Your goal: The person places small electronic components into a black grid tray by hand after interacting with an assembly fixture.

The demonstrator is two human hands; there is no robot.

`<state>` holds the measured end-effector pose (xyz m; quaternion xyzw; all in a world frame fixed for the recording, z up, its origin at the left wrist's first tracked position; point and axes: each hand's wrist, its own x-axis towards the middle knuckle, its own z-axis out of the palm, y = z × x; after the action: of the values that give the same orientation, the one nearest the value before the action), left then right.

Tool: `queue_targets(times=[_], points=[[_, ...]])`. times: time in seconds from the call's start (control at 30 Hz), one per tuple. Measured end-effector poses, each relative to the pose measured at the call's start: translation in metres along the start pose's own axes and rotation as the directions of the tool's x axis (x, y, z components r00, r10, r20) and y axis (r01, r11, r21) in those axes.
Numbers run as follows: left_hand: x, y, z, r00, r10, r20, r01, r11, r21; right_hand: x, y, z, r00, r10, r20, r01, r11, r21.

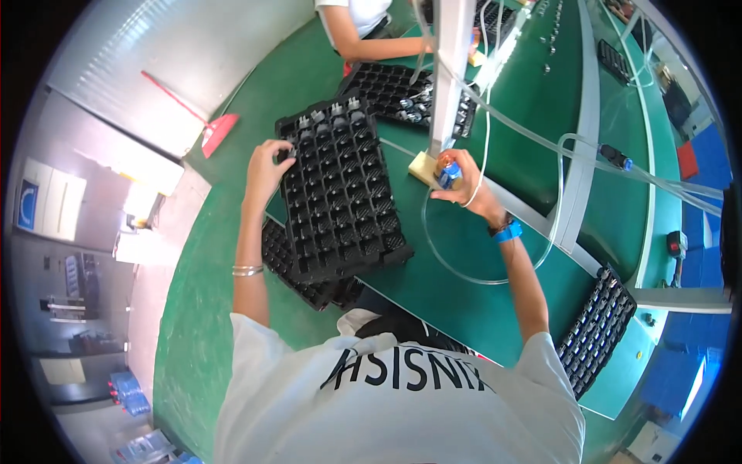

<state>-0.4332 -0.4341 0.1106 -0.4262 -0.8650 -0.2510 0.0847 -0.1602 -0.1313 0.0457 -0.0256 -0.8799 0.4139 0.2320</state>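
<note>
A large black tray (340,193) of small square pockets lies tilted at the table's edge in front of me. Several small silvery parts (318,117) stand in its far row. At the tray's far left side, my left hand (268,166) is closed in a pinch on a small grey part (289,152), mostly covered by the fingers. Over the green table (471,240), my right hand (470,184) is wrapped round a small blue cylindrical piece (447,176) with an orange-copper top. Beside that piece sits a pale yellow block (422,167), near the foot of a white post.
A white post (450,77) and looping clear tubes (533,131) stand close to my right hand. Another black tray (379,89) with silvery parts lies beyond; a filled tray (597,332) is at right. Across the table, a co-worker's arm (386,49) reaches in. A red dustpan (219,133) stands left.
</note>
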Motion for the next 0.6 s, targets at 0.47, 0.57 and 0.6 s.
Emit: queue_targets(times=[0.47, 0.57, 0.6], points=[[-0.011, 0.017, -0.017, 0.978, -0.206, 0.000, 0.191, 0.904, -0.383, 0.009, 0.050, -0.007, 0.832, 0.220, -0.509, -0.189, 0.975, 0.112], [-0.030, 0.074, -0.033, 0.964, -0.242, 0.112, 0.252, 0.686, -0.682, 0.005, 0.160, -0.064, 0.758, 0.242, -0.605, -0.225, 0.969, 0.105], [-0.040, 0.082, -0.035, 0.960, -0.220, 0.170, 0.267, 0.559, -0.785, 0.008, 0.174, -0.071, 0.692, 0.104, -0.715, -0.176, 0.984, -0.027]])
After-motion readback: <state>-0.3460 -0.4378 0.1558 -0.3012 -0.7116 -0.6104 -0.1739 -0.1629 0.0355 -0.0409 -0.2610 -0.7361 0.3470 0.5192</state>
